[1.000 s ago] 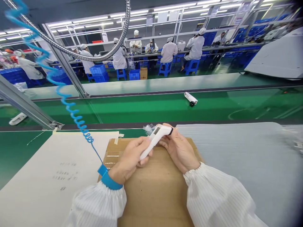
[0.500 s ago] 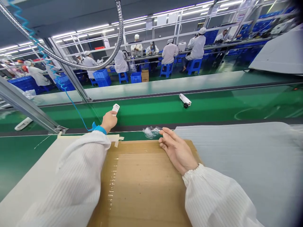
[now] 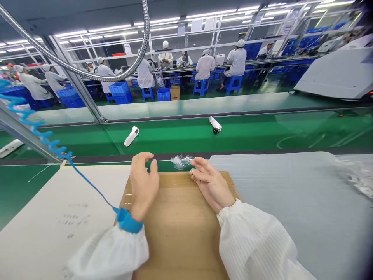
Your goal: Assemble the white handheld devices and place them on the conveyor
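My left hand [image 3: 143, 182] is over the left part of a brown cardboard sheet [image 3: 180, 225], thumb and fingers apart, with nothing in it. A blue wrist strap [image 3: 128, 221] with a coiled cord circles that wrist. Above the cardboard's right side is my right hand [image 3: 211, 182], its fingers loosely spread and its fingertips beside crumpled clear plastic [image 3: 180, 161]. Past the hands, a white handheld device [image 3: 131, 136] lies on the green belt [image 3: 171, 136]. Farther right on the belt rests a second white device [image 3: 215, 125] with a black end.
Another white device [image 3: 11, 148] lies at the far left. Grey foam sheeting [image 3: 279, 194] covers the right side, with plastic wrap [image 3: 359, 177] on it. A metal post [image 3: 78, 89] and a flexible metal hose [image 3: 87, 77] stand before seated people in white.
My left hand has let go of the white device on the belt and drawn back over the cardboard. My right hand has stayed beside the plastic. The view has shifted slightly.
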Demonstrator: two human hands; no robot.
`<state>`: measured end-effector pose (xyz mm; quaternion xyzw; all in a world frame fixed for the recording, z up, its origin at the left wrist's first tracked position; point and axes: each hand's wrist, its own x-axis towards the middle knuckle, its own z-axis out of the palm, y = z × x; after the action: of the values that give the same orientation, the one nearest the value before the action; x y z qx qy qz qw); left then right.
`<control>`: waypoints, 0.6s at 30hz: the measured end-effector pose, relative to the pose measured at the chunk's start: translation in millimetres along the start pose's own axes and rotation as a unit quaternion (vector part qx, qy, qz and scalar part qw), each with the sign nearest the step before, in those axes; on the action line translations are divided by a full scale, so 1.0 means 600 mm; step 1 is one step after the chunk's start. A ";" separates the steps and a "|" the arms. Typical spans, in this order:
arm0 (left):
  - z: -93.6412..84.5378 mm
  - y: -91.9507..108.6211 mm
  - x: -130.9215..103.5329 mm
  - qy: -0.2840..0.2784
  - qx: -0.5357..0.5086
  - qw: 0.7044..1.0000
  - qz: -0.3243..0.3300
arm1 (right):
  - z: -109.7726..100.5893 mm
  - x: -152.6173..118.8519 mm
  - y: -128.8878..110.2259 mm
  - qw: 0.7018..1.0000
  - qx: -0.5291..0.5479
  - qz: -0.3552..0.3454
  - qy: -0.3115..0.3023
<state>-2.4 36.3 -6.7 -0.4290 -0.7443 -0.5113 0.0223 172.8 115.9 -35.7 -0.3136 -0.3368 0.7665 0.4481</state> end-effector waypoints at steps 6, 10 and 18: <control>0.047 -0.009 -0.060 -0.076 0.050 0.982 0.167 | -0.001 -0.001 -0.017 0.997 -0.064 0.006 -0.036; 0.039 -0.006 -0.062 -0.085 0.046 0.983 0.153 | -0.017 0.082 -0.066 0.933 -0.345 -0.094 -0.033; 0.022 -0.004 -0.060 -0.090 0.043 0.989 0.107 | -0.033 0.315 -0.125 0.642 -0.740 -0.140 0.144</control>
<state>23.7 24.0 -31.8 -0.5492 -0.7143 -0.4329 0.0280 148.3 318.0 -21.1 -0.5960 -0.7627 0.1356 0.2114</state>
